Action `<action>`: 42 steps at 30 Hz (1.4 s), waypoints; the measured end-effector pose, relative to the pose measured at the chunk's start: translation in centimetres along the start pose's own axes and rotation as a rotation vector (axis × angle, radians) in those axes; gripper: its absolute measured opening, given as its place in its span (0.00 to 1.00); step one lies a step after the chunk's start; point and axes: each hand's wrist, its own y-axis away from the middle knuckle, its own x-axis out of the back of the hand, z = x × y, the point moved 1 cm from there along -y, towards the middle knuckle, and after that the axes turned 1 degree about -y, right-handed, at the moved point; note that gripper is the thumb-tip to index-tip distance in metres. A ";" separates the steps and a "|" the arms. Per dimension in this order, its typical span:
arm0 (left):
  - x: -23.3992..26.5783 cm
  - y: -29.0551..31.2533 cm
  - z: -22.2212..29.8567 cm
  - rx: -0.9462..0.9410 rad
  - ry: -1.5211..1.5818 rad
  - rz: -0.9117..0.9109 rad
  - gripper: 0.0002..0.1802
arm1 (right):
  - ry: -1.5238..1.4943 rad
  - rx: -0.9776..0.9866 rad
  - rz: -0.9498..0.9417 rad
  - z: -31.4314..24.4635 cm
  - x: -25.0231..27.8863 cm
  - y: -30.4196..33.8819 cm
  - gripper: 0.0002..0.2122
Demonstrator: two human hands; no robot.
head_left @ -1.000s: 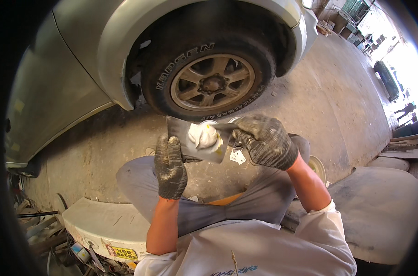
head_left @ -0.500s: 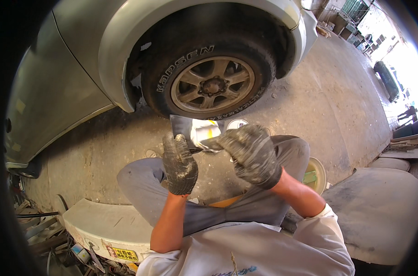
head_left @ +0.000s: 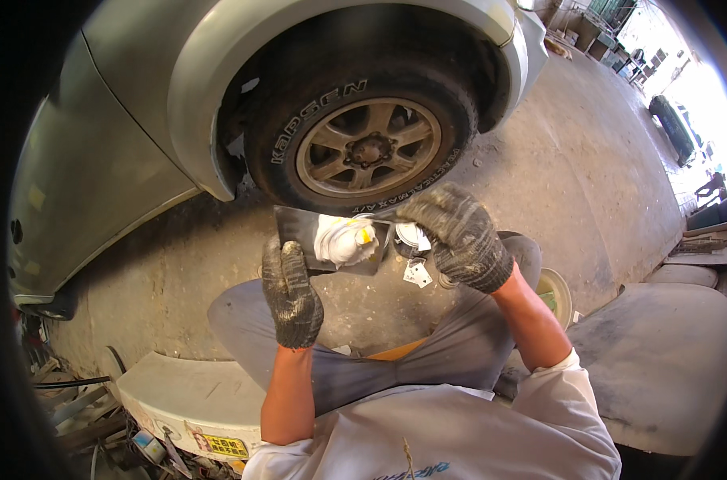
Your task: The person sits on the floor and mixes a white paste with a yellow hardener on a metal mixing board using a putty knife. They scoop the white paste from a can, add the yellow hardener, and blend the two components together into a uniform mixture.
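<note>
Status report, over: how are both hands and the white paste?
Left hand holding dark plate. Right hand gripping dark spreader. White paste, yellow-streaked, on plate; no obstruction visible.

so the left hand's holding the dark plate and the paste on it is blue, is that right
Not quite: the paste is white with yellow streaks, not blue, as the head view shows. The left hand does hold the dark plate.
</note>
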 end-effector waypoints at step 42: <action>-0.4 1.2 -0.4 -0.107 -0.304 -0.088 0.24 | 0.116 0.098 -0.027 -2.9 -0.1 -0.9 0.21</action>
